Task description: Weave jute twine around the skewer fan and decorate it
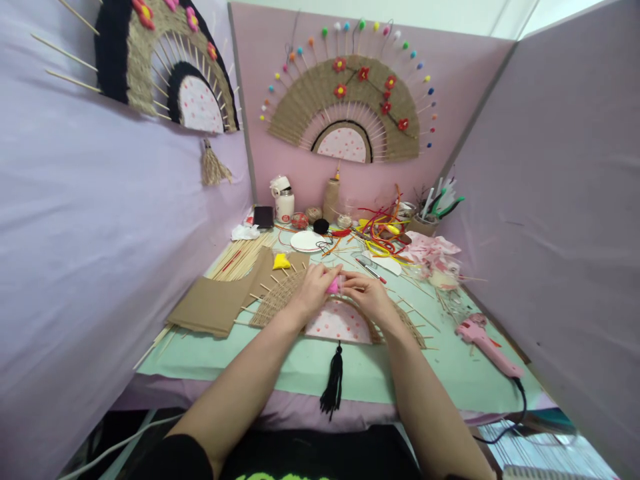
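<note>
My left hand [314, 290] and my right hand [367, 297] meet over the middle of a woven fan [276, 300] lying on the table. Between them is a small clear packet with something bright pink [333, 287] inside; the fingers of both hands are closed on it. Thin wooden sticks poke out around the fan's edge. Its base is a half-round of white cloth with pink dots [339, 323], from which a black tassel [333, 383] hangs over the table's front edge. A yellow packet [281, 261] lies just behind the fan, left of my hands.
Folded brown cardboard [207, 307] and a bundle of thin sticks [235, 257] are at left. A pink glue gun [487, 347] with a black cord lies at right. Coloured pipe cleaners [385, 233] crowd the back, near a white bottle [284, 200]. Finished fans [350, 87] hang on the partitions.
</note>
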The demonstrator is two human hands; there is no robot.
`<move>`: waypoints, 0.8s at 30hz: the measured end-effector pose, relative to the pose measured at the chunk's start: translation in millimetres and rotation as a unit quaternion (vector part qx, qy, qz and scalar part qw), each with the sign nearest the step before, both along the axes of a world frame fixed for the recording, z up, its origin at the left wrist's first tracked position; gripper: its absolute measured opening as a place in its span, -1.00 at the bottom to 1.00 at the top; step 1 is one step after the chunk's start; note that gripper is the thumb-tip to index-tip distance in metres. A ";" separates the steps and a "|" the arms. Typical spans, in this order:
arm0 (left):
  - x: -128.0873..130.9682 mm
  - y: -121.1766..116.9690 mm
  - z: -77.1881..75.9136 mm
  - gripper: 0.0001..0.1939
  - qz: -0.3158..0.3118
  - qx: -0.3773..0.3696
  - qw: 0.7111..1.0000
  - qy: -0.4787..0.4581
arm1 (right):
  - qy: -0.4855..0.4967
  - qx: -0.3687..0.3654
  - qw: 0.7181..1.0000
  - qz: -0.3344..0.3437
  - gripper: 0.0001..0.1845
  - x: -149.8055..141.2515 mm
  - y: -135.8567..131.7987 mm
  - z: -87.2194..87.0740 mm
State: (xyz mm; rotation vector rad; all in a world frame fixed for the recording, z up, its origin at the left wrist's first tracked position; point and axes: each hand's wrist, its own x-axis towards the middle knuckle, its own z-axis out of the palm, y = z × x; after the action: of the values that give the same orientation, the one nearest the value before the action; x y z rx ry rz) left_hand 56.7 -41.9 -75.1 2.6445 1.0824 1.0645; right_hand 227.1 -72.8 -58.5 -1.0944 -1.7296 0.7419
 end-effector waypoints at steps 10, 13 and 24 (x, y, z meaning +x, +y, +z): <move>3.3 -2.9 -2.0 -0.46 0.020 -0.033 0.999 -0.001 | -0.040 0.017 0.999 -0.023 -0.89 -7.1 -2.0 -7.1; 3.9 -3.0 -1.8 -0.40 0.012 -0.051 0.998 -0.019 | -0.055 0.035 0.997 -0.047 -0.92 -10.9 -2.7 -7.8; 7.5 -1.0 -3.6 -0.46 0.034 -0.088 0.995 -0.039 | -0.050 0.058 0.991 -0.106 -0.96 -12.8 -2.5 -9.3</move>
State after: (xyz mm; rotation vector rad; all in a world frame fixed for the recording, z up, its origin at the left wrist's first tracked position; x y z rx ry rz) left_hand 64.2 -42.9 -78.7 2.4250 1.1994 1.0240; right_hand 214.4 -75.2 -67.9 -1.2294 -1.6839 0.4569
